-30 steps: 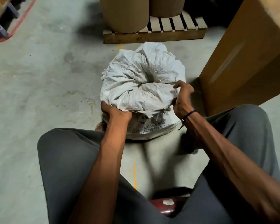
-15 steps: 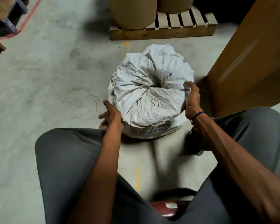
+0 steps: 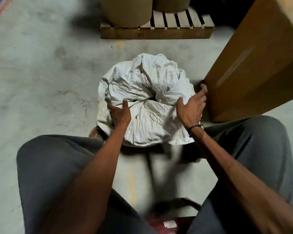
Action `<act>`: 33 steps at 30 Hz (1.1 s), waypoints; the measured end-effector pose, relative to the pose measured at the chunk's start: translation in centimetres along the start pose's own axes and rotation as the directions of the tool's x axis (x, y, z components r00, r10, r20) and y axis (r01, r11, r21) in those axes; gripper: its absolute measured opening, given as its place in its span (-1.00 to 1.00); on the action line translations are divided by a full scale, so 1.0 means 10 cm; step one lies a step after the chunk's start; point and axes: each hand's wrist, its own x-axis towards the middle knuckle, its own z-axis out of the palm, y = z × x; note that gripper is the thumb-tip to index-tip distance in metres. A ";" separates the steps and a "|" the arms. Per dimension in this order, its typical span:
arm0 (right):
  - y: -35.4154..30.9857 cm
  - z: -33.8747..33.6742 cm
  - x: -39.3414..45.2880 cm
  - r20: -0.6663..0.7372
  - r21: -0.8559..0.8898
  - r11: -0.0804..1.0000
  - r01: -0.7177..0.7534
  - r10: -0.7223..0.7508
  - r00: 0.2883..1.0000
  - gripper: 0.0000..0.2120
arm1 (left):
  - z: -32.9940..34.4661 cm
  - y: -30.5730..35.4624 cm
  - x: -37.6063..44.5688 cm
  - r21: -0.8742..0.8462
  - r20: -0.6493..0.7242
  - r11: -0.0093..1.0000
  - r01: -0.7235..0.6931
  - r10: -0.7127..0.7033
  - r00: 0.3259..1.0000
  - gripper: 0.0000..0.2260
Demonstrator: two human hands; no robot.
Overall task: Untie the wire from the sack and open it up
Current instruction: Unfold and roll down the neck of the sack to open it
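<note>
White woven sack [image 3: 147, 102] sits on the concrete floor [image 3: 41, 81], centre of the frame, its top bunched in folds. The left hand [image 3: 119, 114] grips the cloth at its left side; the right hand [image 3: 191, 107] rests spread on its right edge, fingers [image 3: 202, 92] released, beside a box [image 3: 254, 65].

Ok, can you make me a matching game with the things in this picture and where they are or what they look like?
Things:
1. sack
2. left hand
3. cardboard box
4. wooden pallet

Descriptions:
A. tall and brown, at the right side
B. white and crumpled, on the floor between the knees
C. far side of the floor, with big round drums on it
D. gripping the near left of the sack's top

Pairs: 1-B, 2-D, 3-A, 4-C
</note>
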 end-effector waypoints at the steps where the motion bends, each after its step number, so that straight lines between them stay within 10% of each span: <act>1: 0.01 0.05 -0.02 0.047 -0.032 0.998 0.051 -0.049 0.998 -0.14 | 0.05 -0.01 0.02 0.022 0.001 1.000 -0.003 0.003 1.000 -0.10; 8: 0.08 0.54 0.02 0.134 -0.231 0.964 0.128 -0.099 0.986 -0.09 | 0.42 0.30 -0.04 -0.040 0.048 0.999 -0.015 0.016 0.999 -0.19; 14: -0.05 0.46 0.38 0.124 -0.024 0.998 0.062 -0.058 0.991 -0.25 | 0.24 0.42 0.31 -0.312 0.168 0.947 -0.080 0.138 0.976 -0.02; 18: 0.28 0.41 1.03 0.205 0.274 0.919 -0.282 0.231 0.951 -0.31 | -0.10 0.31 1.20 -0.495 0.282 0.864 0.092 0.060 0.958 -0.12; 24: 1.11 0.50 1.29 0.279 0.237 0.723 -0.649 0.589 0.758 -0.07 | -0.79 0.58 1.18 -0.521 0.365 0.735 0.435 -0.269 0.891 -0.25; 28: 0.62 0.21 1.00 0.231 0.101 0.829 -0.549 0.518 0.824 0.00 | -0.75 0.77 0.91 -0.411 0.288 0.866 0.284 -0.172 0.942 -0.47; 33: 0.02 -0.17 0.91 0.164 -0.070 0.991 -0.117 0.127 0.978 -0.17 | -0.50 0.38 1.19 -0.218 0.136 0.957 0.189 -0.162 0.977 -0.14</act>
